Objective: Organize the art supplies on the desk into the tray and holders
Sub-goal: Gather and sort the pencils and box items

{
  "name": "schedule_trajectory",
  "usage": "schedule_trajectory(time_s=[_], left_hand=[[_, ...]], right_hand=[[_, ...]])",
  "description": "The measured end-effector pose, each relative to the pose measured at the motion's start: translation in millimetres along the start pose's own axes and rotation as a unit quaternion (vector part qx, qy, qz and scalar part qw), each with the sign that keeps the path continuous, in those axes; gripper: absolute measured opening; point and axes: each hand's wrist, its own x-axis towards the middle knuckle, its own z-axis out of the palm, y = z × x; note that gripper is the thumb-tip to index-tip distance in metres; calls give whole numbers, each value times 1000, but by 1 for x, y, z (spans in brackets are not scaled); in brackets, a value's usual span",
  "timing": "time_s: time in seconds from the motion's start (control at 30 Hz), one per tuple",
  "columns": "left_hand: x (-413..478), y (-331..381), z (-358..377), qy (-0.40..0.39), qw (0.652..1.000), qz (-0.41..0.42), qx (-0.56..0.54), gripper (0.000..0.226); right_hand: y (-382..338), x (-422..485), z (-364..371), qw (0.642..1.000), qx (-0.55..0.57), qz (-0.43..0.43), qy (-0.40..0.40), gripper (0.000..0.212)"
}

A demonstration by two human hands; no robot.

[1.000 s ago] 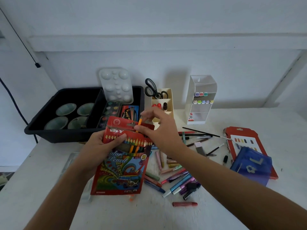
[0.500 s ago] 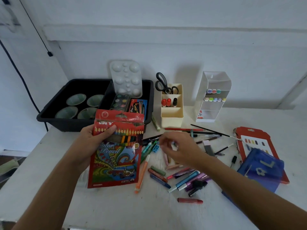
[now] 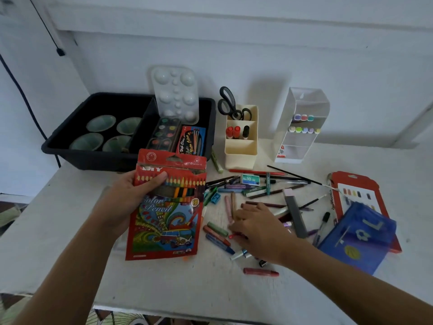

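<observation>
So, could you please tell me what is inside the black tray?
In the black tray: four green bowls left of the divider; right of it a white palette, a watercolour set and a brush pack. The pencil box in the left hand hides that side's near edge.

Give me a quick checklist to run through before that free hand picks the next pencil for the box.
1. Left hand grip on the pencil box: thumb across the front, box held up. Ok.
2. Box flap open: it stands up. Ok.
3. Room inside: dark gaps show in the window. Ok.
4. Right hand has a pencil: its fingers lie over the loose pile. Cannot tell.
5. Nothing missed under the box: an orange tip peeks out below it. Not ok.
</observation>
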Motion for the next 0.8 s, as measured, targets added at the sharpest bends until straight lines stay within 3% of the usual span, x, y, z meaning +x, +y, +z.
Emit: schedule_trajectory(time_s=[0.2, 0.43, 0.63, 0.73, 0.8], left_hand=[[-2, 0, 4, 9, 1000, -3, -3, 41], [-1, 5, 11, 13, 1000, 11, 13, 38], [-1, 10, 18, 3, 1000, 17, 14, 36], [0, 13, 20, -1, 1000, 20, 15, 37], [0, 15, 21, -5, 1000, 21, 18, 42]], right_hand=[[15, 8, 5, 995, 72, 8, 70, 29], [32, 37, -12, 961, 225, 60, 152, 14], [37, 54, -40, 871, 418, 113, 233, 6], [35, 56, -58, 828, 483, 90, 272, 8], [31, 57, -69, 823, 488, 51, 285, 10]])
